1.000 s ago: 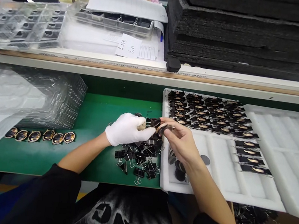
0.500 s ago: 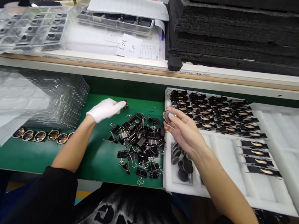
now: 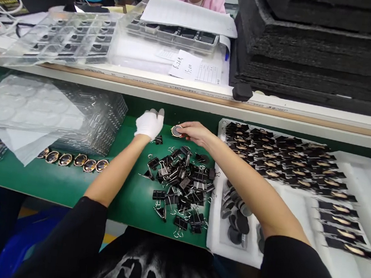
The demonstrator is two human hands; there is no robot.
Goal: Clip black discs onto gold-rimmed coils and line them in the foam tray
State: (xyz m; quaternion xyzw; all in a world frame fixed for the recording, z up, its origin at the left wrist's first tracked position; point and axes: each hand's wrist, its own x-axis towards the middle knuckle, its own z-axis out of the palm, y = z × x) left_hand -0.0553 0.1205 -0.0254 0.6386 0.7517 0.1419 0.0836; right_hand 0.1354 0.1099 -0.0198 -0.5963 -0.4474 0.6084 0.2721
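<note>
My left hand (image 3: 149, 124), in a white glove with bare fingertips, is over the back of the green table. A black binder clip (image 3: 159, 139) lies just below it on the green surface. What its fingers hold, if anything, is hidden. My right hand (image 3: 193, 132) is bare and pinches a round grey disc with a gold-coloured rim (image 3: 176, 130), held a little to the right of the glove. Nearer to me is a heap of black binder clips (image 3: 184, 183). Loose grey discs (image 3: 237, 226) lie in the white foam tray (image 3: 285, 202) on the right.
Clear plastic trays (image 3: 107, 122) are stacked at the left, with a row of round gold-rimmed pieces (image 3: 65, 159) in front. Clipped pieces (image 3: 279, 155) fill part of the foam tray. A white shelf edge (image 3: 176, 96) runs behind. A person in pink (image 3: 216, 1) is beyond.
My right hand has moved left with the disc, away from the foam tray and close to my left hand. My left hand has turned and moved further back. The camera view has shifted.
</note>
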